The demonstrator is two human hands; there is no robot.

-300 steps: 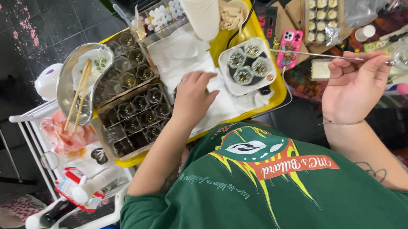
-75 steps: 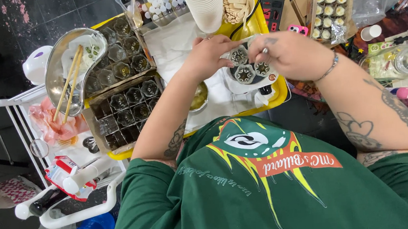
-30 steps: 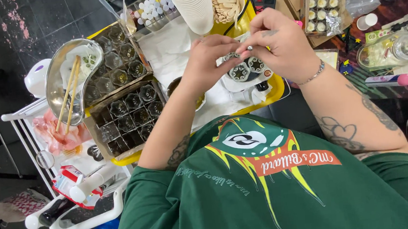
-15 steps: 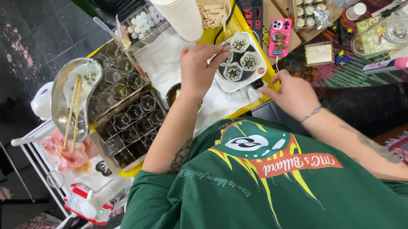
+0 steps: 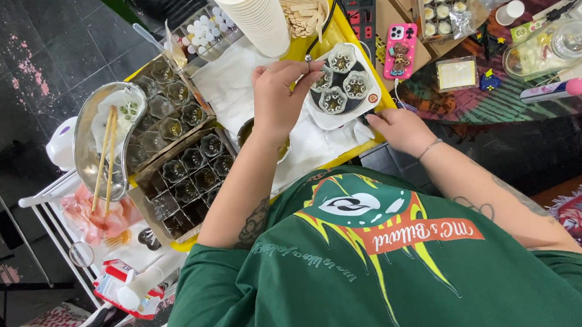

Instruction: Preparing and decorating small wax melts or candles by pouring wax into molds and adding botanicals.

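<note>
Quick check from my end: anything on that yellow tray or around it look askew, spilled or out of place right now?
Nothing looks spilled or broken. One oddity: the white dish of four filled cups tilts, its far edge lifted under the left hand; the right hand rests at the yellow tray edge. The stack of paper cups leans, though that may be the camera angle.

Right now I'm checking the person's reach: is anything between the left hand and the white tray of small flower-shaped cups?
Nothing visible. The left hand already has its fingertips at the white tray's left edge, beside the flower-shaped cups. The stack of paper cups stands behind, out of the way.
</note>
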